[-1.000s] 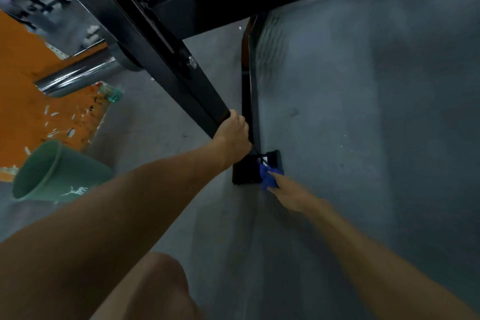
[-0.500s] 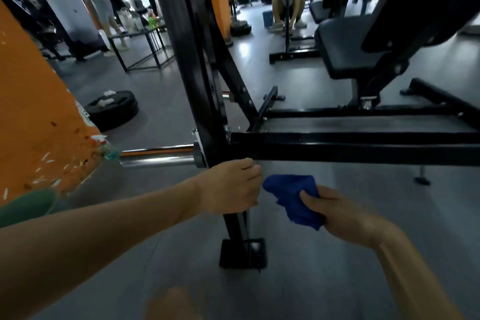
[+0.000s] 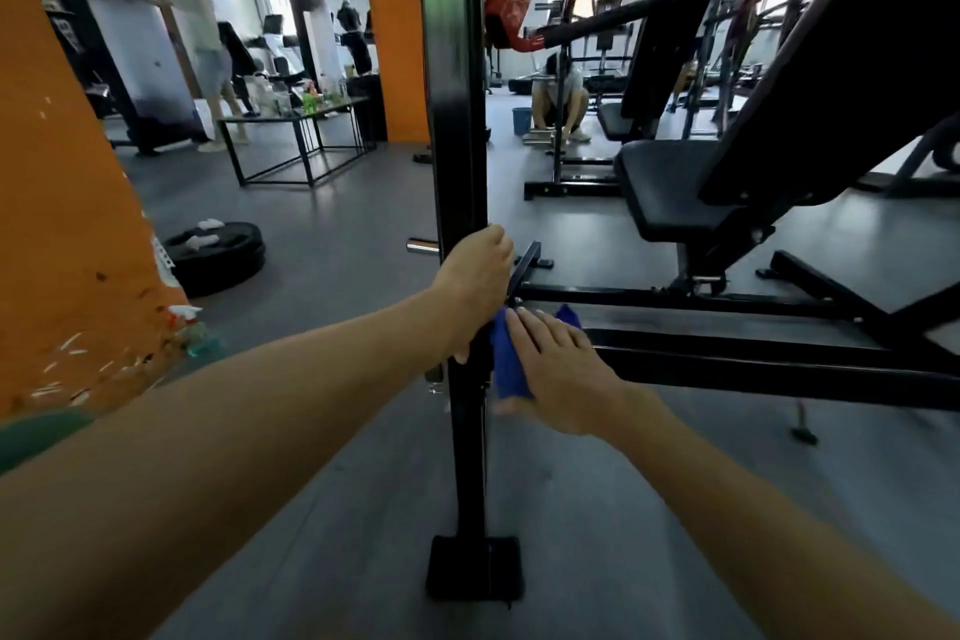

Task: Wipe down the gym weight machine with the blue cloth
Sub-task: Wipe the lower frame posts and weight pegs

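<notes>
The left hand [image 3: 475, 288] grips the black upright post [image 3: 454, 120] of the weight machine, its fingers curled round the post from the left side, thumb tip showing low on the near face. Just right of it, the right hand [image 3: 558, 369] lies with straight fingers laid close together, pressing the blue cloth [image 3: 506, 364] flat against the right side of the same post, near where the horizontal frame bar [image 3: 753, 364] joins it. A small corner of the cloth sticks up beyond the fingertips, over the bar. The post runs down to a black foot plate [image 3: 475, 566] on the grey floor [image 3: 337, 234]. To the right stands the machine's black padded seat [image 3: 670, 187] under a slanted back pad. On the left are an orange pillar [image 3: 57, 203], stacked weight plates [image 3: 218, 255] and, against the pillar's base, a spray bottle [image 3: 195, 333]. Farther back a person crouches by a blue bucket [image 3: 521, 120]
</notes>
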